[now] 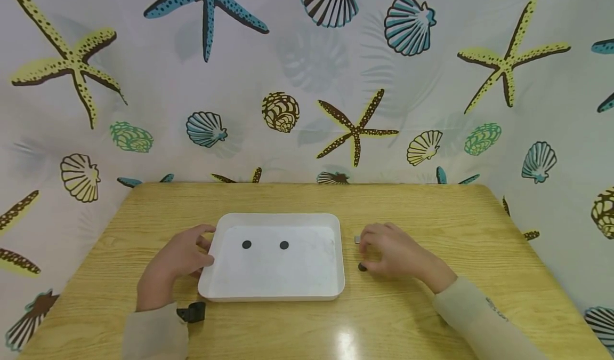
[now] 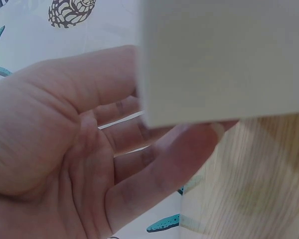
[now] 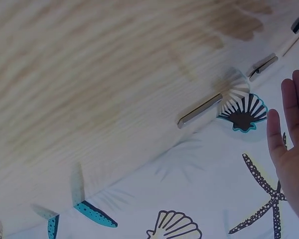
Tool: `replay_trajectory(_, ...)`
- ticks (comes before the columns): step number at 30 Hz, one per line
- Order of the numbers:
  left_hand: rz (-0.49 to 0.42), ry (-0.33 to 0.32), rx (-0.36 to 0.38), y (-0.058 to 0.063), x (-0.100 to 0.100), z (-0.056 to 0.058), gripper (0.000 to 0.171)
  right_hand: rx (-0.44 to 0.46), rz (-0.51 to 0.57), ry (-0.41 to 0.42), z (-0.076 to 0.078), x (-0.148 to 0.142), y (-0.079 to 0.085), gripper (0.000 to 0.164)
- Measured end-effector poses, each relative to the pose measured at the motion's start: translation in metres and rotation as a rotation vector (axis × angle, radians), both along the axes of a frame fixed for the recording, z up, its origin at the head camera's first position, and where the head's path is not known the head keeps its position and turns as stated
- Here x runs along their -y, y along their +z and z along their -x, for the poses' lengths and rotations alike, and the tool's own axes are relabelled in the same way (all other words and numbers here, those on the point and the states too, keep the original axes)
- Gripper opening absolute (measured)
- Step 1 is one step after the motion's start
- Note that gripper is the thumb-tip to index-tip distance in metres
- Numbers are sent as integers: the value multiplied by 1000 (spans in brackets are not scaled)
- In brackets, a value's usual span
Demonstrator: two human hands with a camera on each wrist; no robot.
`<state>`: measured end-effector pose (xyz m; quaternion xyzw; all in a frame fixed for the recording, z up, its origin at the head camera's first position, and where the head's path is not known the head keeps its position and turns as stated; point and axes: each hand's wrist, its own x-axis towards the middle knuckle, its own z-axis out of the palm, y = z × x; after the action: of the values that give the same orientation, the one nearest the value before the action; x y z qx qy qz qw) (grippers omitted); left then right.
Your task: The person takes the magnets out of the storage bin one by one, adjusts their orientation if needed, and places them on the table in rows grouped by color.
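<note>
A shallow white tray lies on the table with two small black discs, a left disc and a right disc, on its floor. My left hand touches the tray's left side with spread, bent fingertips; in the left wrist view the thumb lies along the tray's lower edge. Right of the tray, my right hand is low over the table, its thumb tip beside another small black disc. By its index finger lies a small light-grey piece, partly hidden by the hand.
In the right wrist view a thin grey bar and a shorter bar lie on the wooden table. A black strap piece sits at the left wrist. A curtain printed with shells and starfish hangs behind the table.
</note>
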<state>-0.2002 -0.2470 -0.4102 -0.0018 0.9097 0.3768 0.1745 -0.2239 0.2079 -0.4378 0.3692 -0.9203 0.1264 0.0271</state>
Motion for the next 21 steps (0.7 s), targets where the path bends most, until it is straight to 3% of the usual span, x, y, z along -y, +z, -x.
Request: replay_trajectory(21, -42, -27, -14, -5, 4, 0, 74, -35, 47, 51, 11, 37, 25, 15)
